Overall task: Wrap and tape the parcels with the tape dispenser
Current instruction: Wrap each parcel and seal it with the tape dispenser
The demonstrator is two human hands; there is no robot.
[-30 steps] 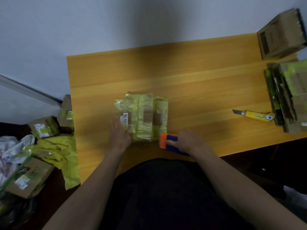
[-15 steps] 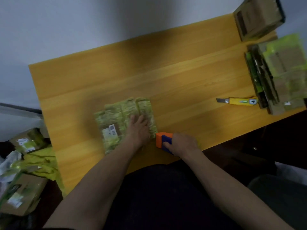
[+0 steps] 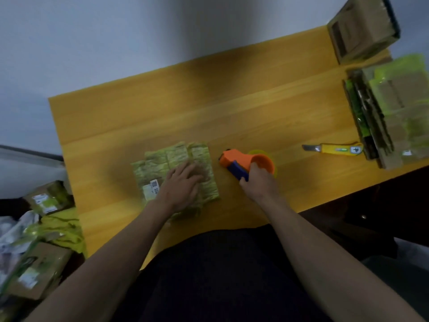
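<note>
Parcel (image 3: 176,168), a flat bundle wrapped in greenish-yellow tape with a white label near its left edge, lies on the wooden table (image 3: 232,108) just in front of the person, a little left of centre. The left hand (image 3: 182,184) lies palm down on it with the fingers spread and nearly straight, most likely to pin the bundle flat and keep it from sliding while tape goes on. The right hand (image 3: 260,182) is wrapped around the blue handle of the orange tape dispenser (image 3: 246,161), which sits just beside the parcel's right edge, apart from it. The dispenser's long axis runs roughly left to right, its narrow orange nose pointing left toward the parcel and its round roll holder on the far side, so a strip could probably be started at that edge. The parcel's long axis appears to run from near-left to far-right, slightly skewed to the table edge. A yellow utility knife (image 3: 334,148) lies well apart to the right, beside stacked cardboard boxes (image 3: 390,117).
</note>
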